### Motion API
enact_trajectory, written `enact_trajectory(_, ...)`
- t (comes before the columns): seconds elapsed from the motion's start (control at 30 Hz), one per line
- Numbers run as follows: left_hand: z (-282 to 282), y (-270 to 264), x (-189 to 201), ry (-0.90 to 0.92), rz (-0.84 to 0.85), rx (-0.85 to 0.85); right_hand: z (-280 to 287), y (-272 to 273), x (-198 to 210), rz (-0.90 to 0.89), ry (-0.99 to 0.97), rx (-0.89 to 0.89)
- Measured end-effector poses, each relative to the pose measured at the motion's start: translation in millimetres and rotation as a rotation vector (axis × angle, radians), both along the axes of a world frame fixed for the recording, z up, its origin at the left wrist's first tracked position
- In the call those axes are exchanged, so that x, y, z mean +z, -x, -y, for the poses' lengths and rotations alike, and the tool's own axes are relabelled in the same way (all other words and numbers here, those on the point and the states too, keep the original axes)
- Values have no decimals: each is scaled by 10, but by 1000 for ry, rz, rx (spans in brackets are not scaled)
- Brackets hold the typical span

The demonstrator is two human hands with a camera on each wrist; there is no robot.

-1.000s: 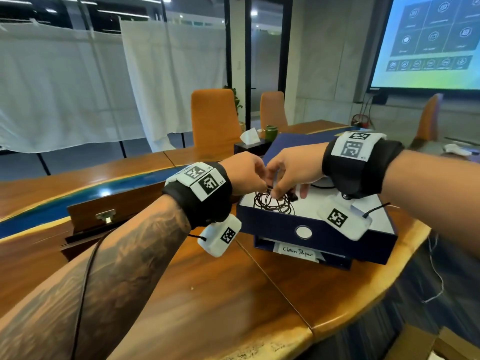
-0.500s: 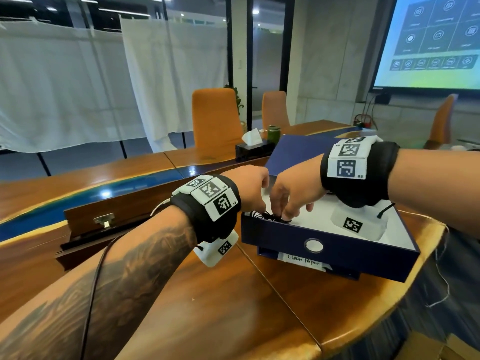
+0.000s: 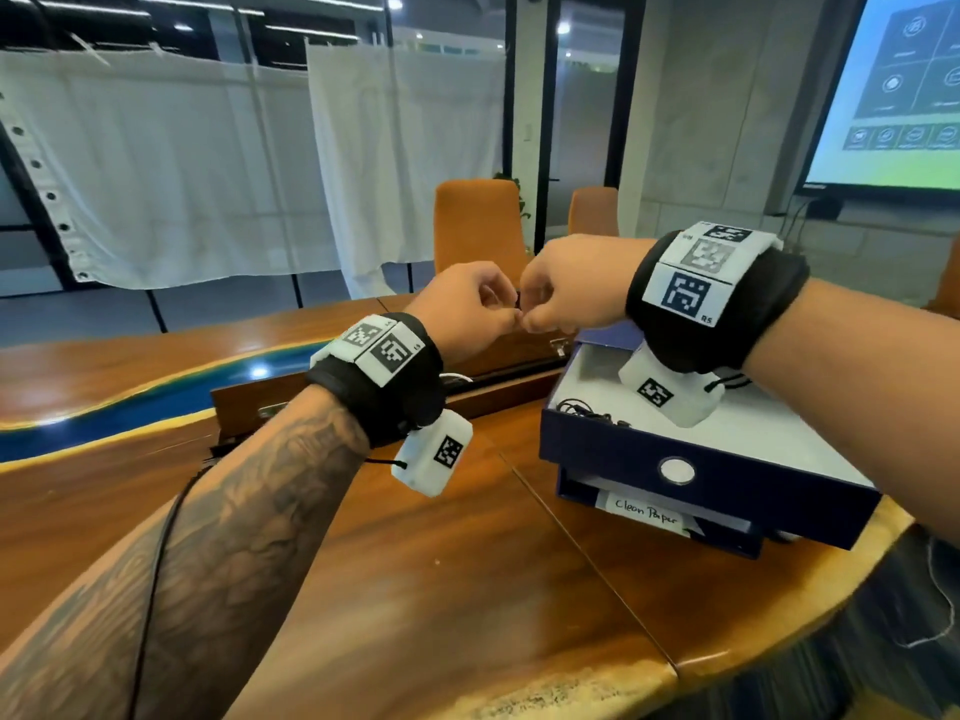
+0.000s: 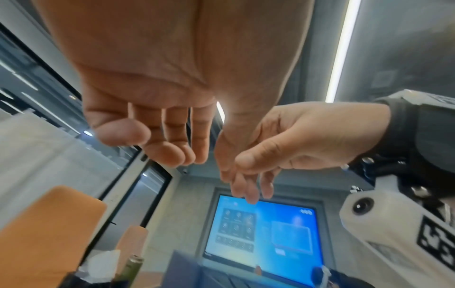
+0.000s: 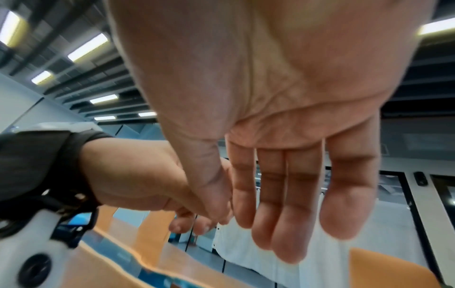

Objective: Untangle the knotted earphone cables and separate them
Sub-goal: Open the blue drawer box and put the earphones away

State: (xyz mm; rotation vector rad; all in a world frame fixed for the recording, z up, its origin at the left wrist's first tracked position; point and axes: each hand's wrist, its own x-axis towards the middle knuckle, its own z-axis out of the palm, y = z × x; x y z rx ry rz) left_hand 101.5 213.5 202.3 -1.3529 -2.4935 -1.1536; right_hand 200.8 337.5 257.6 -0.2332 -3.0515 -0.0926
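Earphone cables (image 3: 589, 411) inside blue box (image 3: 701, 459)

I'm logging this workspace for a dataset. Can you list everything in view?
earphone cables: one tangle, black, inside the open box, near its left corner
open box: one, navy with white inside, on the table
lower box: one, navy, labelled "Clean Paper", under the open box
table: one, brown wood with a blue strip
chairs: at least two, orange, behind the table
curtains: white, back left
screen: one, blue-green, upper right
left hand, right hand: raised above the table, fingertips meeting; whether either grip holds a cable cannot be told
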Motion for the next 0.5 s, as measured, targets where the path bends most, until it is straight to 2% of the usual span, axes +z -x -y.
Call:
enact_trajectory(0.17,814,186,-23,-67,59,155,676,294,-15,-156,73,108)
enact_trajectory(0.27,1410,289,-189,-52,42,288,1154,496,-190,-168,183,180)
enact_trajectory(0.33,1817,358,-371,0,50,383,1468,627,-395,-132,239,224)
enact_trajectory(0.5,2639,546,-998,286,172,614,2148,951,-1116,41,289,291)
